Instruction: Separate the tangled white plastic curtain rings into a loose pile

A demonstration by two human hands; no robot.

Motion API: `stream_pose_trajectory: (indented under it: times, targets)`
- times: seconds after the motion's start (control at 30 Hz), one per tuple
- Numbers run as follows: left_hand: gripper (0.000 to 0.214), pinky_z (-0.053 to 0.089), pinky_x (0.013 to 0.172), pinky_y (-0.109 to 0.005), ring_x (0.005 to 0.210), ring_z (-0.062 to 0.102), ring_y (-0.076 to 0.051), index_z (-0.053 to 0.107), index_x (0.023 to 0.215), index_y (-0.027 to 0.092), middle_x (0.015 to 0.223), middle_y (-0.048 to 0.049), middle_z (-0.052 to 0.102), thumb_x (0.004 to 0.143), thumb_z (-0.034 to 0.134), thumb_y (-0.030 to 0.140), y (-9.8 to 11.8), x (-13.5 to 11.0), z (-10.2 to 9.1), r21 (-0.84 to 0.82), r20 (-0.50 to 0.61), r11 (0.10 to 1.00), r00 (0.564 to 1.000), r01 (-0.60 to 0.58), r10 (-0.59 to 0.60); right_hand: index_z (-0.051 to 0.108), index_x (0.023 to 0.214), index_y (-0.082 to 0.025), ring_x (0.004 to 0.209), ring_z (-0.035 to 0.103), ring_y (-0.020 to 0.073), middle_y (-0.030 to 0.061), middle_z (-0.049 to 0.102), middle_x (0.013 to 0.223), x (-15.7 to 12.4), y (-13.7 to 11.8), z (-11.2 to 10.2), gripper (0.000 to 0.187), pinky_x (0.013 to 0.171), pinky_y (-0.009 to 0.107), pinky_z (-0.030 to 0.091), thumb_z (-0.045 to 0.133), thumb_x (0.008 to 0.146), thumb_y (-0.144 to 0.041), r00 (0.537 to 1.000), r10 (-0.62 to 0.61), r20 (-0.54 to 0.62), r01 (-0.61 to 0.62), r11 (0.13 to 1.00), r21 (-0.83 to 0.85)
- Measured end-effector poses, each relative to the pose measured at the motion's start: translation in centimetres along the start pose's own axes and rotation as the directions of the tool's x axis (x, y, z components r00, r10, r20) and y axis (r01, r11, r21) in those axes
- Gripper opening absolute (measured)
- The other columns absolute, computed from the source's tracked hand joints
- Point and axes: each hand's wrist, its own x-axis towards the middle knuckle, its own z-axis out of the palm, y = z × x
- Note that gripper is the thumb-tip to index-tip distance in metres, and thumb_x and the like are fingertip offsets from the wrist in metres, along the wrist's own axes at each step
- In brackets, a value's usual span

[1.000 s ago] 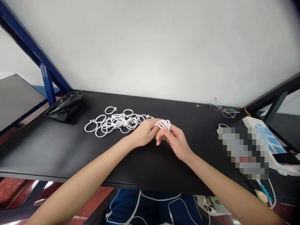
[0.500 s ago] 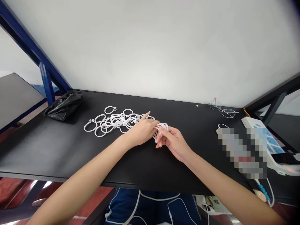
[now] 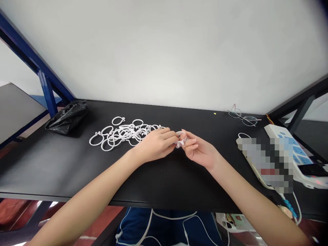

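Observation:
Between my two hands is a small bunch of white curtain rings [image 3: 180,133], partly covered by the fingers. My left hand [image 3: 161,141] is closed, its fingertips gripping the near left side of the bunch. From the right, my right hand [image 3: 198,148] holds the same rings, fingers curled around them. How many rings are in the bunch cannot be made out. Just left of my left hand, a loose pile of more white rings [image 3: 125,132] lies on the black table [image 3: 143,182]. Each ring in the pile has a small eyelet on its rim.
A crumpled black plastic bag [image 3: 67,118] lies at the back left. On the right are eyeglasses [image 3: 242,117], a white power strip [image 3: 284,135] and a phone-like device [image 3: 261,164], partly pixelated, with a cable. Blue metal posts [image 3: 47,90] stand at the left.
My left hand's fingers have folded in from a stretched pose and now grip the rings. My right hand has turned, and the bunch with it. The view has shifted slightly.

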Motion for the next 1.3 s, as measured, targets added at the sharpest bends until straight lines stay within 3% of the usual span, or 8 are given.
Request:
stream_pose_trajectory:
  times: [0.13, 0.37, 0.57, 0.73, 0.83, 1.0, 1.17, 1.3]
  targets:
    - [0.02, 0.044, 0.063, -0.023, 0.068, 0.059, -0.013, 0.062, 0.083, 0.017, 0.078, -0.0032, 0.066, 0.094, 0.047, 0.025, -0.1, -0.1, 0.5, -0.269, 0.073, 0.948, 0.985, 0.169, -0.155, 0.066, 0.085, -0.015, 0.047, 0.054, 0.0038, -0.0013, 0.062, 0.069, 0.0, 0.2, 0.0, 0.031, 0.043, 0.011, 0.045, 0.041, 0.101, -0.025, 1.0, -0.004, -0.004, 0.004, 1.0, -0.006]
    - [0.022, 0.052, 0.064, -0.022, 0.07, 0.071, -0.015, 0.064, 0.096, 0.014, 0.082, -0.0058, 0.071, 0.091, 0.056, 0.033, 0.0, 0.0, 0.5, -0.694, 0.175, 0.613, 0.914, 0.379, -0.367, 0.07, 0.097, -0.019, 0.063, 0.064, 0.0057, 0.0026, 0.066, 0.08, -0.6, -0.6, 0.5, 0.037, 0.045, 0.01, 0.047, 0.034, 0.096, -0.012, 0.995, -0.091, -0.029, 0.089, 0.994, -0.059]
    - [0.021, 0.051, 0.061, -0.024, 0.067, 0.066, -0.015, 0.066, 0.091, 0.013, 0.076, -0.0049, 0.069, 0.084, 0.066, 0.034, 0.3, 0.3, 1.5, -0.702, 0.113, 0.606, 0.898, 0.374, -0.424, 0.07, 0.094, -0.017, 0.054, 0.06, 0.0039, 0.0032, 0.065, 0.08, -0.3, -0.4, 0.1, 0.034, 0.041, 0.008, 0.045, 0.036, 0.097, -0.014, 0.992, -0.12, 0.029, 0.123, 0.982, -0.146]
    - [0.022, 0.048, 0.057, -0.022, 0.06, 0.058, -0.01, 0.068, 0.078, 0.014, 0.085, -0.0061, 0.067, 0.087, 0.062, 0.033, 0.3, 0.2, 2.2, -0.666, 0.006, 0.68, 0.913, 0.308, -0.407, 0.066, 0.087, -0.014, 0.051, 0.06, 0.0033, 0.0004, 0.062, 0.067, -0.2, -0.4, 0.1, 0.039, 0.04, 0.006, 0.045, 0.03, 0.101, -0.015, 0.998, 0.021, -0.052, -0.017, 0.997, 0.078]
    - [0.026, 0.048, 0.054, -0.022, 0.061, 0.056, -0.009, 0.07, 0.081, 0.014, 0.094, -0.0075, 0.066, 0.088, 0.06, 0.037, -0.2, 0.1, 1.7, -0.729, 0.077, 0.606, 0.918, 0.318, -0.389, 0.063, 0.086, -0.014, 0.049, 0.061, 0.0044, -0.0008, 0.061, 0.063, 0.0, -0.6, 0.0, 0.033, 0.036, 0.008, 0.043, 0.035, 0.102, -0.02, 0.989, 0.127, -0.072, -0.113, 0.979, 0.171]
    - [0.031, 0.049, 0.05, -0.02, 0.058, 0.052, -0.008, 0.069, 0.079, 0.013, 0.082, -0.0041, 0.06, 0.085, 0.063, 0.042, -0.6, 0.2, 0.7, -0.809, 0.15, 0.48, 0.91, 0.338, -0.387, 0.063, 0.086, -0.014, 0.045, 0.061, 0.0048, -0.0024, 0.065, 0.062, -0.1, -0.8, 0.1, 0.027, 0.03, 0.009, 0.038, 0.041, 0.101, -0.023, 0.979, 0.166, -0.115, -0.144, 0.973, 0.182]
    - [0.028, 0.048, 0.049, -0.02, 0.055, 0.05, -0.007, 0.068, 0.079, 0.013, 0.075, -0.0017, 0.057, 0.084, 0.064, 0.04, -0.3, 0.3, 0.7, -0.812, 0.15, 0.461, 0.891, 0.358, -0.428, 0.068, 0.084, -0.014, 0.044, 0.06, 0.0053, -0.0016, 0.067, 0.062, -0.2, -0.5, 0.8, 0.021, 0.03, 0.011, 0.037, 0.051, 0.095, -0.019, 0.978, 0.078, -0.191, -0.07, 0.996, 0.051]
    - [0.028, 0.05, 0.051, -0.021, 0.052, 0.047, -0.006, 0.069, 0.082, 0.013, 0.074, -0.0011, 0.061, 0.081, 0.067, 0.041, -0.5, 0.4, 0.7, -0.845, 0.222, 0.338, 0.847, 0.414, -0.482, 0.071, 0.085, -0.016, 0.048, 0.059, 0.0064, 0.0046, 0.075, 0.082, -0.3, -0.5, 0.9, 0.011, 0.033, 0.014, 0.038, 0.062, 0.088, -0.022, 0.97, -0.069, -0.235, 0.038, 0.99, -0.136]
